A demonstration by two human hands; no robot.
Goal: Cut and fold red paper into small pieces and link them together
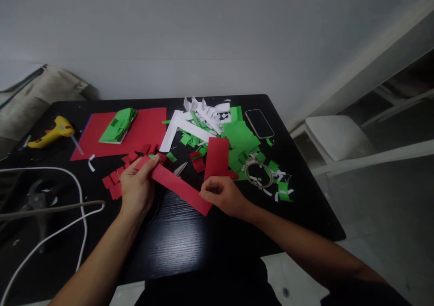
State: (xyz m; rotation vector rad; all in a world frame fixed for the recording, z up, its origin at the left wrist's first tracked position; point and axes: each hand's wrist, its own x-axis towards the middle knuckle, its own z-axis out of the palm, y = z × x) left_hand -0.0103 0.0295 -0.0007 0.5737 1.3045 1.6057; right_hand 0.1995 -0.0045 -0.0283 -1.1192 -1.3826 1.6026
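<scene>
A long red paper strip [179, 187] stretches between my two hands above the black table. My left hand [138, 184] grips its far left end between thumb and fingers. At the lower right end, my right hand [222, 195] pinches the strip's edge. Just behind my right hand lies a wider red paper piece [217, 154]. Small cut red pieces [113, 181] are scattered around my left hand. The pointed blades of scissors [181, 168] show behind the strip; their handles are mostly hidden.
A yellow glue gun [54, 132] and a red sheet [149, 127] bearing a green folded paper bundle [118, 125] are at left. White scraps [203, 116], green paper [242, 136], a tape ring [258, 175] and a phone [259, 124] lie right. A white cable [81, 193] loops at left.
</scene>
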